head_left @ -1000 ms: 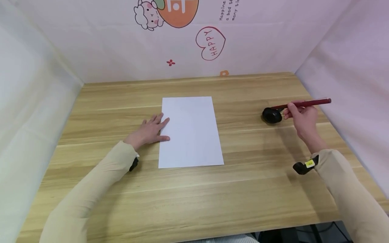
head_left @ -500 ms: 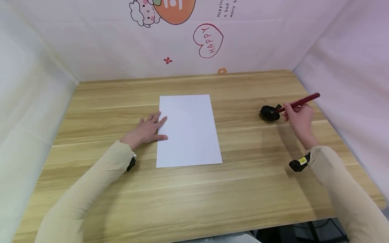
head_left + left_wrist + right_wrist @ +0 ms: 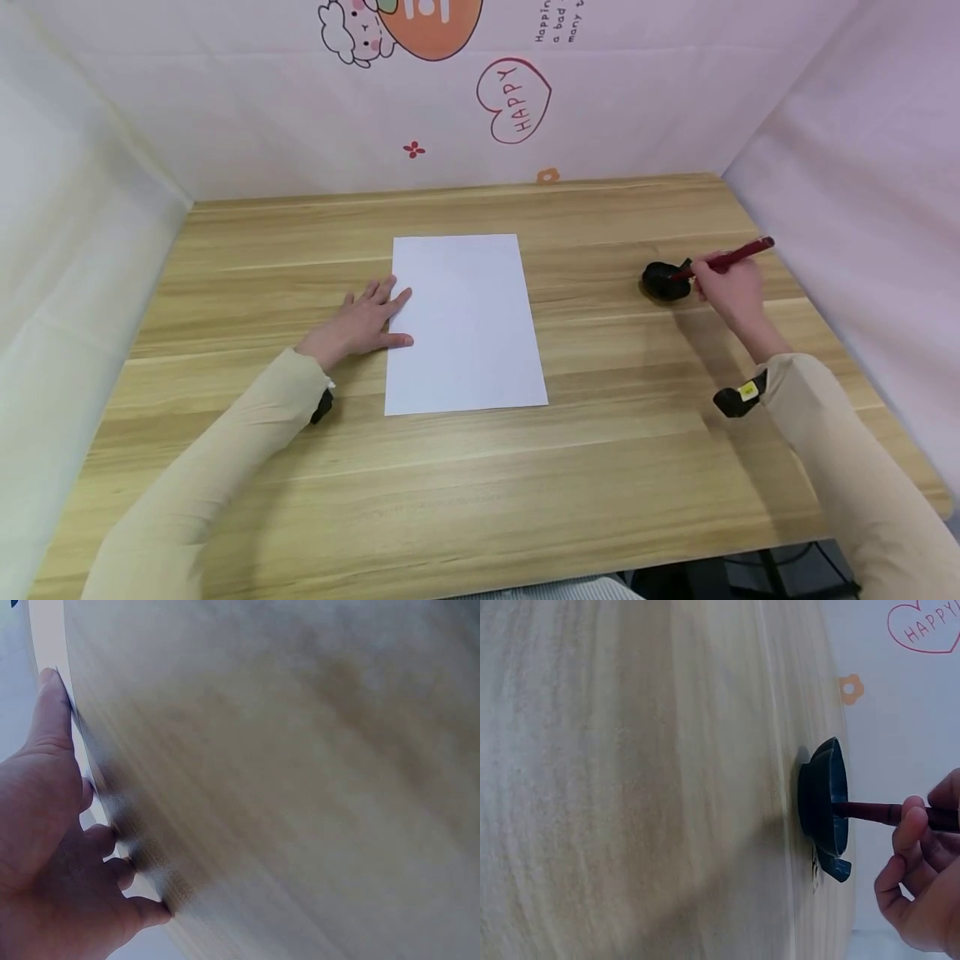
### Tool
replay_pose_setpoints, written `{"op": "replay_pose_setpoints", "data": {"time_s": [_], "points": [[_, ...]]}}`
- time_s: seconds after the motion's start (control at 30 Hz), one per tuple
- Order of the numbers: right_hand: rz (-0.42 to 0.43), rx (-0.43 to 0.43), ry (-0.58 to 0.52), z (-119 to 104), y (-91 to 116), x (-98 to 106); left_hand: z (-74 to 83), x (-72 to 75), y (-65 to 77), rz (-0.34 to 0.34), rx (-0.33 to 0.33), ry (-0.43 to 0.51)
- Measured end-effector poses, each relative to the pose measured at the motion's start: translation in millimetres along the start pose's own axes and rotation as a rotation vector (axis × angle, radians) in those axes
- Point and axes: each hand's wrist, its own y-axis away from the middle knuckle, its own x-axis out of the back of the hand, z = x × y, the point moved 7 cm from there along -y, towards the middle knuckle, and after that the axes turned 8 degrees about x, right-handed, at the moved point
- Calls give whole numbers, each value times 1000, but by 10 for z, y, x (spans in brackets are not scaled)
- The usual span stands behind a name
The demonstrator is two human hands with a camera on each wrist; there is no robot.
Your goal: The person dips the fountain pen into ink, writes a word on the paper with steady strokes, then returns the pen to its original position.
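My left hand (image 3: 352,327) lies with fingers spread on the left edge of a blank white sheet of paper (image 3: 472,325), pressing it to the table. In the left wrist view, the fingertips and thumb of this left hand (image 3: 64,847) line the paper's edge. My right hand (image 3: 733,292) pinches a dark red writing brush (image 3: 742,252), tilted up to the right. In the right wrist view, the lower end of the brush (image 3: 877,812) is inside a small black ink dish (image 3: 819,799) with a stubby projection; its tip is hidden by the rim.
The wooden table (image 3: 480,492) is bounded by a printed white cloth (image 3: 300,117) behind and plain cloths at both sides. Small dark marks (image 3: 815,874) lie on the table beside the dish. The front table edge runs near the body.
The brush has gone from lying nearly level over the dish to slanting down into it. My right hand has shifted slightly left. The left hand stays on the paper; the view moved a little.
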Motion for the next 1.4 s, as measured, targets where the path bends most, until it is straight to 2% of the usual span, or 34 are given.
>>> {"op": "replay_pose_setpoints", "data": {"time_s": [0.17, 0.4, 0.6, 0.83, 0.93, 1.1, 1.2, 1.33, 1.4], "points": [[-52, -10, -20, -4, 19, -26, 2, -8, 13, 8, -12, -16], [-111, 40, 17, -34, 42, -53, 14, 7, 23, 25, -21, -29], [-121, 30, -31, -30, 58, -60, 2, -4, 12, 25, -21, -16], [-123, 43, -38, -4, 79, -64, -15, -9, 6, 14, -13, 9], [-87, 9, -71, 19, 91, -63, -19, 1, 17, 17, -15, -1], [89, -88, -257, 7, 71, -58, -46, 6, 56, 24, -22, -17], [168, -102, -264, -62, 40, -70, -59, 5, 64, 25, -21, -15], [184, -70, -216, -244, -17, -152, -57, 14, 45, 33, -24, -18], [168, -49, -254, -362, -51, -245, -46, 11, 26, 35, -26, -18]]}}
